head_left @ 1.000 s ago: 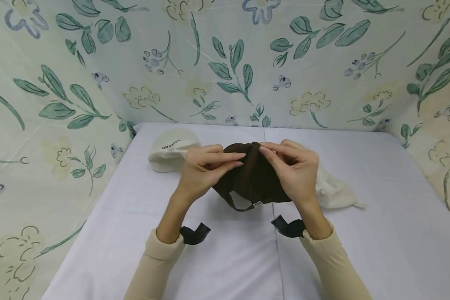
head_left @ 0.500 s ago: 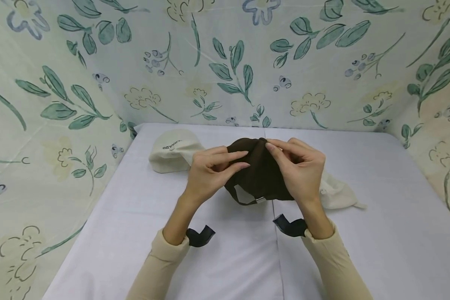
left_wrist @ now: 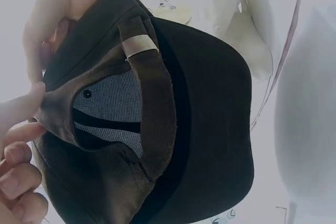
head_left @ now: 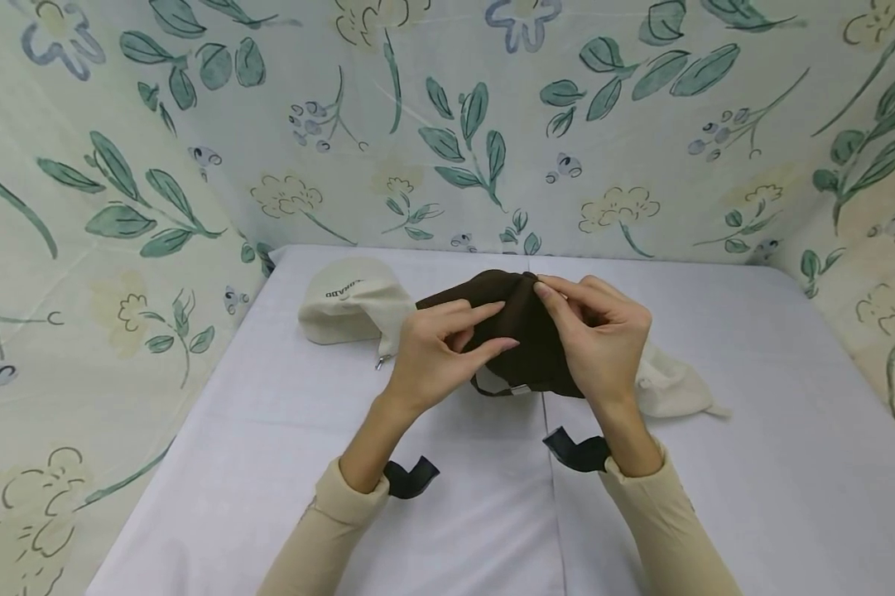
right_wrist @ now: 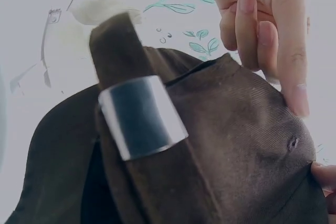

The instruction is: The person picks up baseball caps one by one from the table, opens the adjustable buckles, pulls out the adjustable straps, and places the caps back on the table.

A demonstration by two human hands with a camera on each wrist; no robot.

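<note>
In the head view a dark brown baseball cap (head_left: 540,343) is held up above the table, its brim (head_left: 447,294) pointing left. My right hand (head_left: 603,327) pinches the crown near its top between thumb and forefinger. Just left of it, my left hand (head_left: 440,352) touches the cap with a straight forefinger and thumb, spread apart; its other fingers curl inward. In the left wrist view the back opening and strap (left_wrist: 155,114) face the camera, with pale mesh inside. Close up in the right wrist view is the strap's metal buckle (right_wrist: 142,116), beside a stitched eyelet (right_wrist: 292,142).
An off-white cap (head_left: 346,302) with dark lettering lies at the back left. Another cream cap (head_left: 674,385) is partly hidden behind my right hand. A white cloth (head_left: 268,463) covers the table, and a floral curtain (head_left: 477,199) surrounds its back and sides.
My left hand has moved right, its thumb and forefinger spreading wider apart. The brim now shows above it at the left. My right hand has shifted slightly right, still pinching the cap's top.
</note>
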